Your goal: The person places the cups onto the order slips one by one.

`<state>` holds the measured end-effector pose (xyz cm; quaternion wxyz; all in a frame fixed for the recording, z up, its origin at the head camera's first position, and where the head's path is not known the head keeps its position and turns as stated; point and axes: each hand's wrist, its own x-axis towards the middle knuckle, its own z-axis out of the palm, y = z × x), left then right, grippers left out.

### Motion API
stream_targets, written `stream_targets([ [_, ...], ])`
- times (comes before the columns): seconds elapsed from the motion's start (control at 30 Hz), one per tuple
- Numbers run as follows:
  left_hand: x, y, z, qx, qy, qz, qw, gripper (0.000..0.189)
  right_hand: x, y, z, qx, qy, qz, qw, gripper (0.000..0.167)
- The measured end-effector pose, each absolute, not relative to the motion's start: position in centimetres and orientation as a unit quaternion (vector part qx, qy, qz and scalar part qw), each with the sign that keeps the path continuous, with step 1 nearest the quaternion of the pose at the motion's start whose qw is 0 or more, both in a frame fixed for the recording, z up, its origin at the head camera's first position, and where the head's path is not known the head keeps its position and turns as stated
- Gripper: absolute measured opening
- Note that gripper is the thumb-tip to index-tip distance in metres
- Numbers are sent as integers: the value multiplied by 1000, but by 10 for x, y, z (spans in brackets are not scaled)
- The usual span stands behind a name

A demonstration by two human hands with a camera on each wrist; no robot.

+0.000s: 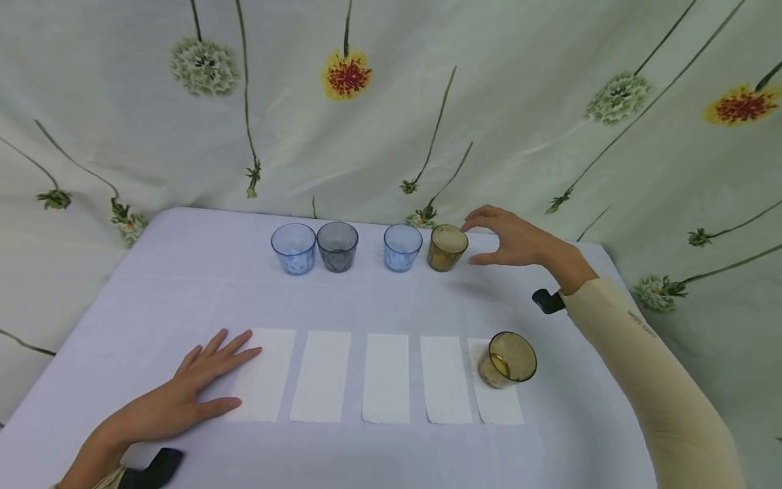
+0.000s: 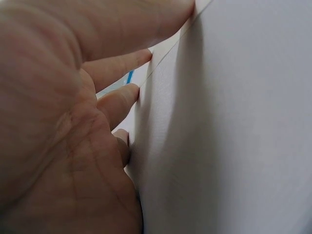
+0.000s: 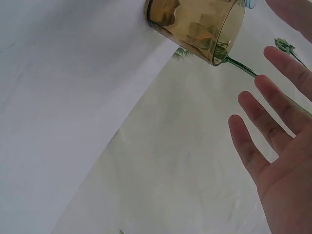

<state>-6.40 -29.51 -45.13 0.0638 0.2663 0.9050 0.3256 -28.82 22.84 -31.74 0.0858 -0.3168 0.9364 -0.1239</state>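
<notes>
My right hand (image 1: 513, 238) reaches to the back of the table, its fingers and thumb spread just right of an amber glass (image 1: 448, 250). In the right wrist view a gap shows between the fingers and that amber glass (image 3: 195, 27). To its left stand a blue glass (image 1: 402, 250), a grey glass (image 1: 337, 248) and another blue glass (image 1: 294, 251). A second amber glass (image 1: 507, 360) stands partly on the rightmost white paper strip (image 1: 504, 406). My left hand (image 1: 174, 401) rests with spread fingers on the table, fingertips at the leftmost paper strip (image 1: 263, 377).
Several white paper strips lie in a row across the white-covered table (image 1: 366, 451), among them a middle strip (image 1: 386, 378). Behind the table's far edge hangs a pale cloth (image 1: 507, 136) printed with flowers.
</notes>
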Motion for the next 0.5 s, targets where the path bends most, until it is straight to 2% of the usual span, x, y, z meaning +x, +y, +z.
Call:
stream_targets([
  [0.5, -64, -295, -451, 263, 906, 324, 65, 69, -307, 208, -324, -307, 941, -84, 112, 58],
])
